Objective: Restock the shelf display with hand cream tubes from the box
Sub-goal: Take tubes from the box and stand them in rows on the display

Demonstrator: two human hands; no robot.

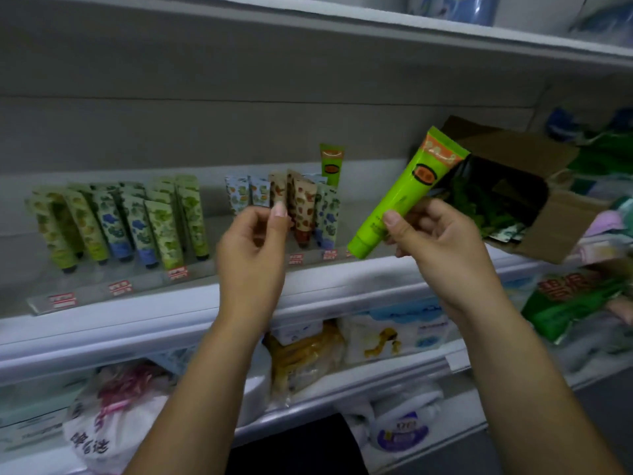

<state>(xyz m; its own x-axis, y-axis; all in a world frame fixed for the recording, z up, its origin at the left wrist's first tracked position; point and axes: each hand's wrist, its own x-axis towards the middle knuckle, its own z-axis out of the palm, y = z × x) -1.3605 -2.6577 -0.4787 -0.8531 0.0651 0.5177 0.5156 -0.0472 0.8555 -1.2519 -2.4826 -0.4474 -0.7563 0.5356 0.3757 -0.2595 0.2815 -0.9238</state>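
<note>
My right hand [435,234] grips a bright green hand cream tube [407,193] with an orange label, tilted, cap end down-left, in front of the shelf. My left hand [253,245] is raised before a cluster of small patterned tubes [301,207], thumb and fingers pinched near one beige tube; whether it grips the tube I cannot tell. Another green tube [331,163] stands upright at the back of the shelf. An open cardboard box [548,217] lies on its side at the right, dark inside with green packets.
A group of green and blue patterned tubes [116,224] stands at the shelf's left. Red price tags [120,287] line the shelf's front lip [102,323]. Bagged goods and tissue packs fill the lower shelves. Green packages [575,303] crowd the right.
</note>
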